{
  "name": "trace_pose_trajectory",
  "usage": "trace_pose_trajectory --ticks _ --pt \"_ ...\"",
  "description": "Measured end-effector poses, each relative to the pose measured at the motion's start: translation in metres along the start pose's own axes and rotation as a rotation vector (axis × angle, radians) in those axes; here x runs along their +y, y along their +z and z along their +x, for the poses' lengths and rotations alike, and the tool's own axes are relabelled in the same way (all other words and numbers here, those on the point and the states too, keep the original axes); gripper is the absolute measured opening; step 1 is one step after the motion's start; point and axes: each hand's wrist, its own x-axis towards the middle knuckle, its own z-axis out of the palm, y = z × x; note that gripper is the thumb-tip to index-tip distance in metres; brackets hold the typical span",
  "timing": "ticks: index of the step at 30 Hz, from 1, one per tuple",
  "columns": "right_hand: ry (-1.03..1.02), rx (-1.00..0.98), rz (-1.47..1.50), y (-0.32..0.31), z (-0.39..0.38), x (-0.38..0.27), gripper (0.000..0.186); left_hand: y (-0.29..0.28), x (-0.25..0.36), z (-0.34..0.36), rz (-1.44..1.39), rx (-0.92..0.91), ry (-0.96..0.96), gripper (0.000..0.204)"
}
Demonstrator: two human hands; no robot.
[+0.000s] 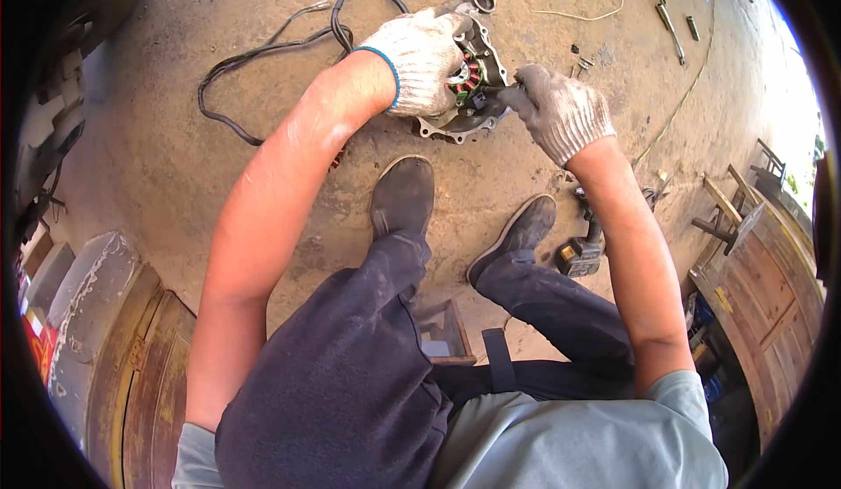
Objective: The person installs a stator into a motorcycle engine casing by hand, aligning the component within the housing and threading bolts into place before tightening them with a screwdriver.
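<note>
On the concrete floor in front of my feet lies a metal engine cover [457, 128] with bolt holes round its rim. Inside it sits a ring of coils, a stator [474, 70], partly hidden by my fingers. My left hand [419, 62], in a white knit glove with a blue cuff, is closed on the cover's left side. At the right rim my gloved right hand [561, 111] has its fingers pinched together. A short dark piece reaches from them into the cover; its kind is hard to make out. A black cable [229, 76] loops out to the left.
Small bolts [583, 65] lie right of the cover, with a socket wrench [672, 34] farther off. A thin wire [574, 16] curls at the back. Near my right forearm stands a cordless power tool [578, 257]. Wooden furniture flanks me at left [144, 375] and right [771, 292].
</note>
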Motion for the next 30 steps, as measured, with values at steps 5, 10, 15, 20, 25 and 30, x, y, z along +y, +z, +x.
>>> trace_pose_trajectory --ticks 5,10,15,20,25,30 --pt "0.045 -0.034 -0.098 0.006 0.005 0.001 0.026 0.001 -0.001 -0.002 -0.030 0.070 0.029 0.041" --pt "-0.046 -0.153 -0.254 0.010 0.018 -0.007 0.019 -0.003 0.003 -0.001 -0.021 0.017 -0.003 0.040" --pt "0.062 -0.064 -0.130 -0.012 0.012 -0.007 0.022 -0.004 0.003 -0.002 -0.005 0.029 0.003 0.039" --pt "0.387 0.073 0.432 -0.036 -0.032 0.049 0.027 -0.005 0.004 -0.002 -0.020 -0.001 -0.001 0.039" --pt "0.487 0.480 1.762 0.011 -0.081 0.100 0.053 -0.008 0.015 -0.005 -0.013 0.044 -0.005 0.044" --pt "0.844 0.421 1.253 0.044 -0.079 0.125 0.032 -0.012 0.015 -0.004 -0.052 -0.038 -0.053 0.046"
